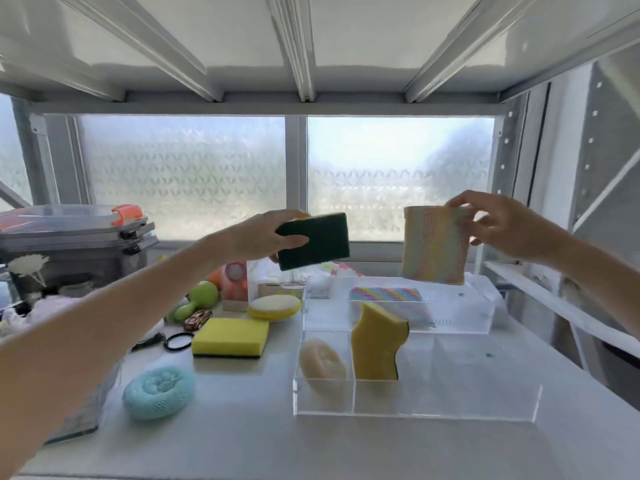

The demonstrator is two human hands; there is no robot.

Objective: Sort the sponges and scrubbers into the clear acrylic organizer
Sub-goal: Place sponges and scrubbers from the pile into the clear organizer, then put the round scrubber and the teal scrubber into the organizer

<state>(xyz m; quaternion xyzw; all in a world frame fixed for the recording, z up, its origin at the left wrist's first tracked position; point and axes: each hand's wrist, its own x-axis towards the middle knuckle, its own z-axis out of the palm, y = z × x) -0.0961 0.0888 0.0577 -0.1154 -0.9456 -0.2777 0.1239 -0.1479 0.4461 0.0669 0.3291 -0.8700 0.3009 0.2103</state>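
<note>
Step in hand: mid-sort, by my reading; both hands are loaded and raised above the shelf, neither piece yet in a compartment.
Left hand point(258, 237): thumb across the front and fingers behind, clamped on a green-faced scouring sponge point(313, 240), held up left of the organizer.
Right hand point(502, 223): fingertips pinching the top corner of a pastel woven scrubber pad point(434, 245), which hangs above the organizer's back section.
Clear acrylic organizer point(415, 408): on the shelf, right of centre; front left cell holds a beige oval loofah point(322, 365), the next cell a wavy yellow sponge point(377, 342) standing on end; a rainbow-striped pad point(384, 294) lies in the rear tray.
Next move calls for: lowering each piece into a free cell; the wide bay at front right looks open, and the standing sponge should be cleared on the way down.
Waiting on the shelf: yellow block sponge point(230, 336), teal mesh scrubber point(159, 389), yellow-rimmed oval sponge point(273, 306).
Clutter nearby: toy car point(197, 318), black ring point(178, 341), green plastic toy point(194, 301), grey lidded bin point(74, 244) at far left; none blocks the organizer.
</note>
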